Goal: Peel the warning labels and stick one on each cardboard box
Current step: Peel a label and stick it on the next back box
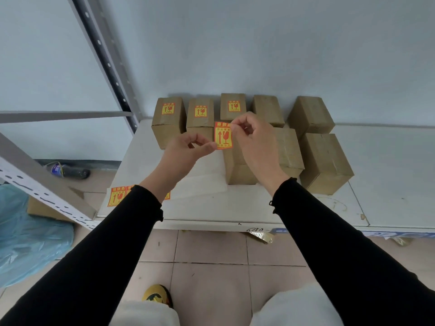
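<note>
A peeled red-and-yellow warning label (223, 135) hangs in the air between my hands. My left hand (188, 149) pinches its lower left edge and my right hand (253, 137) pinches its top right corner. Several cardboard boxes stand on the white table (211, 208). Three in the back row carry labels: the left box (168, 121), the second box (200, 115) and the third box (233, 107). The bare boxes are one at the back (268, 109), one at the back right (310, 116), one at the right (326, 161) and one below my hands (240, 170). The label sheet (116, 196) lies at the table's front left corner.
A grey metal shelf frame (47, 189) crosses the left side. A blue plastic bag (28, 243) lies on the tiled floor at the left. A bottle (68, 170) lies on the floor behind the shelf. The wall stands right behind the boxes.
</note>
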